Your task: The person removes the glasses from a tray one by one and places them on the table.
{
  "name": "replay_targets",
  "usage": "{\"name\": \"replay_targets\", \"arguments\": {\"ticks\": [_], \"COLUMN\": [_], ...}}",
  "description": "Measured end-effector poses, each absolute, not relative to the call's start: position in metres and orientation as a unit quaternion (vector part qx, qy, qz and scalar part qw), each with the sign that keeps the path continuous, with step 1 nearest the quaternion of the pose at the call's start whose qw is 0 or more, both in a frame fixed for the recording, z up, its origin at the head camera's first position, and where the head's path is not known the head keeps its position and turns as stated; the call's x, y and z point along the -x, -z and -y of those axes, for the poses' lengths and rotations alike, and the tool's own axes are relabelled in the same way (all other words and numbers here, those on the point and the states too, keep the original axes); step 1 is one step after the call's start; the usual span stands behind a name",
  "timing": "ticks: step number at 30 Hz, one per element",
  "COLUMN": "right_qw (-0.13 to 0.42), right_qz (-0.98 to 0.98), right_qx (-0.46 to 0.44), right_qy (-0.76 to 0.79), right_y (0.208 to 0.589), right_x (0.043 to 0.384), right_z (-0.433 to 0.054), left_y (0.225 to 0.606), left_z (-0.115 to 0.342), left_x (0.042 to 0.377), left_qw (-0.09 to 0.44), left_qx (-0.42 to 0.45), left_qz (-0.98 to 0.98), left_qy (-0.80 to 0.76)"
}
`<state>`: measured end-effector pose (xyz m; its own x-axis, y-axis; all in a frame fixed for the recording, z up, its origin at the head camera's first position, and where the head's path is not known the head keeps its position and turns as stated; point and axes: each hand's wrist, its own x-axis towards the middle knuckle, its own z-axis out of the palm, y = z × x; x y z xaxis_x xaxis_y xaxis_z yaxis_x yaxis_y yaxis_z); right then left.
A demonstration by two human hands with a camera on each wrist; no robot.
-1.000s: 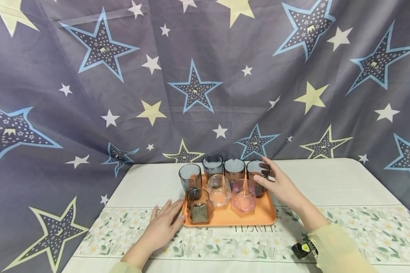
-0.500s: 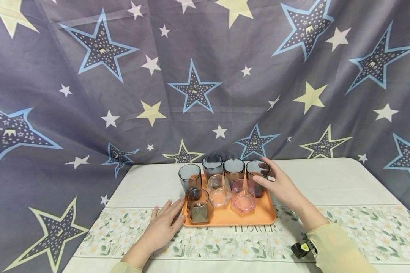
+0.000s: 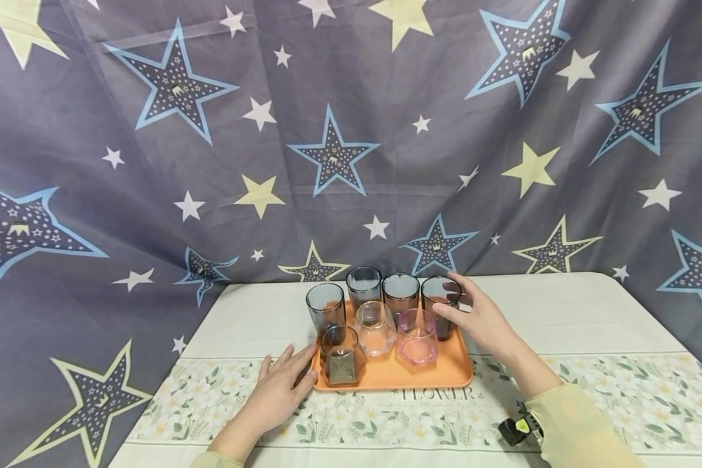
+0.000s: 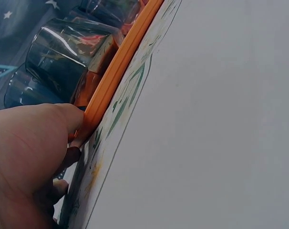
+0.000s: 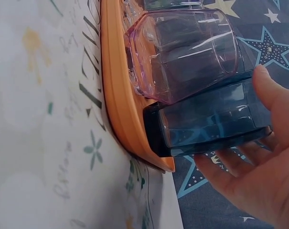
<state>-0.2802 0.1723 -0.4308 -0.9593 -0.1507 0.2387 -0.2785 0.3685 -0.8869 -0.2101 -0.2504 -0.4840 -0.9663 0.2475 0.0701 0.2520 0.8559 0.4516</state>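
Observation:
My right hand (image 3: 484, 322) holds the rightmost tall smoky-blue glass (image 3: 432, 313) near its rim, thumb on the near side and fingers behind. In the right wrist view, that glass (image 5: 206, 117) stands in the corner of the orange tray (image 5: 117, 81). Beside it is a pink-tinted glass (image 3: 416, 341). At the tray's left end, my left hand (image 3: 279, 393) lies with fingers extended, thumb against the tray's rim (image 4: 120, 67). Nearest to that hand are a short dark glass (image 3: 342, 367) and a tall smoky glass (image 3: 325, 311).
Two more smoky glasses, one at the back (image 3: 364, 289) and one beside it (image 3: 400, 294), share the tray with a clear faceted glass (image 3: 376, 338). Under the tray is a white tablecloth with a floral band (image 3: 608, 383). A star-patterned curtain (image 3: 351, 84) hangs behind the table.
Hands, glasses and tray keep their places; only the head view has shifted very slightly.

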Motion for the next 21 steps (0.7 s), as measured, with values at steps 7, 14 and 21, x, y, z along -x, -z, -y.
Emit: {"name": "replay_targets", "arguments": {"ticks": [7, 14, 21], "right_qw": [0.067, 0.088, 0.109], "right_qz": [0.827, 0.836, 0.832], "right_qx": [-0.114, -0.090, -0.077], "right_qy": [-0.546, -0.535, -0.539], "right_y": [0.4309, 0.4318, 0.4258], "right_x": [0.2792, 0.2792, 0.2773], "right_z": [-0.1726, -0.1727, -0.1772], "left_y": [0.4854, 0.4841, 0.4834], "left_z": [0.2504, 0.2488, 0.2480], "left_x": [0.2103, 0.2098, 0.2092], "left_qw": [0.007, 0.006, 0.010], "left_qx": [0.130, 0.128, 0.127], "left_qz": [0.964, 0.964, 0.965], "left_qy": [0.231, 0.231, 0.229]}}
